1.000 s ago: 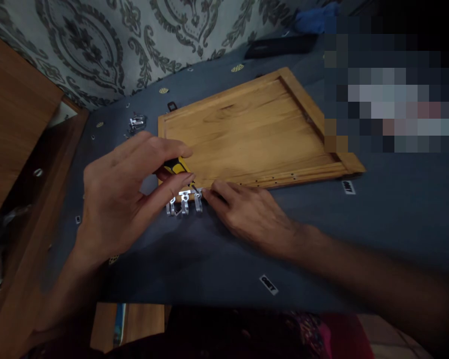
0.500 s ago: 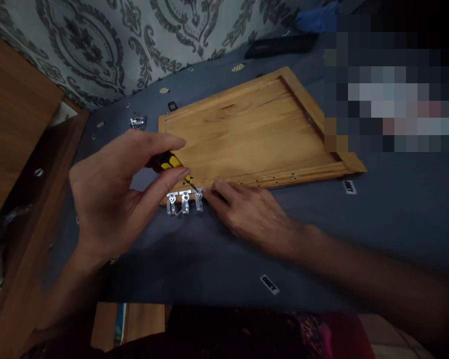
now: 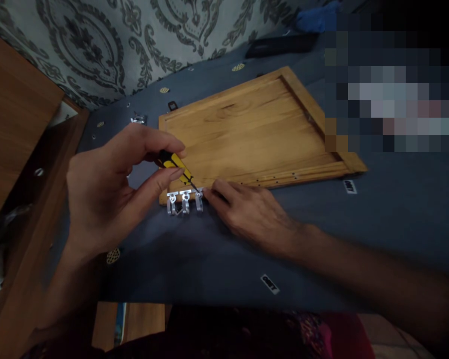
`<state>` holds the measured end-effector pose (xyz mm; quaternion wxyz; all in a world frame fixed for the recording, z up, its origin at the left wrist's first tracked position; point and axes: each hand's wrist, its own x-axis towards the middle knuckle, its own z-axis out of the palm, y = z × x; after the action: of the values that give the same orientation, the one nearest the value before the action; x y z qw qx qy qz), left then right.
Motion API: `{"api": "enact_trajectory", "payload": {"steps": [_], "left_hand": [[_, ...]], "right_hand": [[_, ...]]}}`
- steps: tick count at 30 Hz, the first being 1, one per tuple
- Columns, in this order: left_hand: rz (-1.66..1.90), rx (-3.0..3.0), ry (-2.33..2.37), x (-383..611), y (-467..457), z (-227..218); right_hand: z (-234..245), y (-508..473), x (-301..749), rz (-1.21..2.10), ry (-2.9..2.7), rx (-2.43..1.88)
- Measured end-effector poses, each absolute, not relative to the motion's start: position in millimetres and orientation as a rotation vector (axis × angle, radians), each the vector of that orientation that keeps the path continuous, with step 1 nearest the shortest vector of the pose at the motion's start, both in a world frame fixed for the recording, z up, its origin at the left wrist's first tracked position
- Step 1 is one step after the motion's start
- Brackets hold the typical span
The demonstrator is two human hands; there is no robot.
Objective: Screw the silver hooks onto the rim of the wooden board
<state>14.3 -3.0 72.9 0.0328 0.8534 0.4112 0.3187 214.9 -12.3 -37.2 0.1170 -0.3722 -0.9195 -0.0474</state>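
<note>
My left hand [image 3: 112,184] grips a small yellow-and-black screwdriver [image 3: 180,167] between thumb and fingers. The screwdriver slants down, its tip at a silver metal bracket [image 3: 199,200] on the near edge of a wooden panel [image 3: 243,129]. Two more silver brackets [image 3: 173,202] sit to its left along that edge. My right hand [image 3: 250,214] rests on the same edge, fingers bent, with its fingertips against the right side of the third bracket; whatever they pinch is hidden. Small dark holes run along the edge to the right of this hand.
Loose silver metal pieces [image 3: 138,118] lie behind my left hand. A black oblong object [image 3: 282,46] and a blue cloth [image 3: 318,17] are at the back, near the patterned wall. Wooden furniture [image 3: 18,124] stands on the left. A pixelated patch covers the upper right.
My left fingers have shifted slightly around the screwdriver handle, showing more of its yellow. The screwdriver tip stays at the third bracket, and my right hand holds its place.
</note>
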Motion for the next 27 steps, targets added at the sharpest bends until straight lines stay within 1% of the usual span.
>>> {"api": "enact_trajectory", "payload": {"steps": [3, 10, 16, 22, 27], "left_hand": [[0.954, 2.658, 1.186, 12.3, 0.7, 73.9], [1.048, 2.835, 1.059, 18.5, 4.5, 65.0], [1.160, 2.786, 1.103, 18.3, 5.0, 60.8], [1.091, 2.834, 1.217, 18.0, 2.1, 65.5], [1.076, 2.853, 1.206, 18.4, 3.0, 66.6]], "right_hand": [[-37.4, -12.3, 215.2, -0.150, -2.683, -1.080], [-37.3, -13.0, 215.8, -0.166, -2.683, -1.079], [-36.4, -13.3, 215.7, -0.165, -2.678, -1.084], [-37.6, -12.2, 216.1, -0.127, -2.687, -1.089], [-36.7, -12.1, 215.7, -0.115, -2.698, -1.090]]}}
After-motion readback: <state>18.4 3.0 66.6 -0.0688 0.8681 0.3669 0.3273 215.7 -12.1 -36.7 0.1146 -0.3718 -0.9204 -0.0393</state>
